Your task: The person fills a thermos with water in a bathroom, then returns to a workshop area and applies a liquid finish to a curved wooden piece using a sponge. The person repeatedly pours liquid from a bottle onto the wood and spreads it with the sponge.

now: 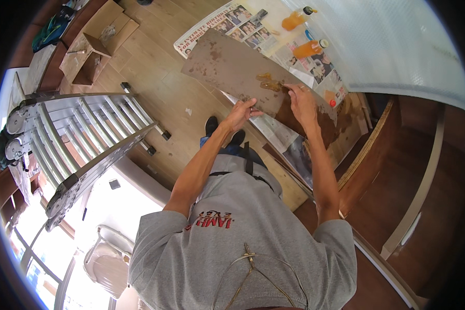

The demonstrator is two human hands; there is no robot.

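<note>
A grey-brown board [217,62] with dark blotches lies tilted over newspaper-covered work space, a patch of amber sticky substance [268,82] on it. My left hand [240,113] is closed on the board's near edge, thumb on top. My right hand [300,106] is at the amber patch, fingers closed; what they hold, if anything, is too small to make out. A small red round object [332,103] sits beside the board's right end. Two bottles of orange liquid [294,20] stand behind on the newspaper [230,23].
A folded aluminium ladder [90,134] fills the left side. Wooden offcuts [93,51] lie on the floor [165,41] beyond it, and a chair [103,263] is at lower left. An open wooden cabinet [408,170] is on the right, below a translucent plastic-covered surface [392,41].
</note>
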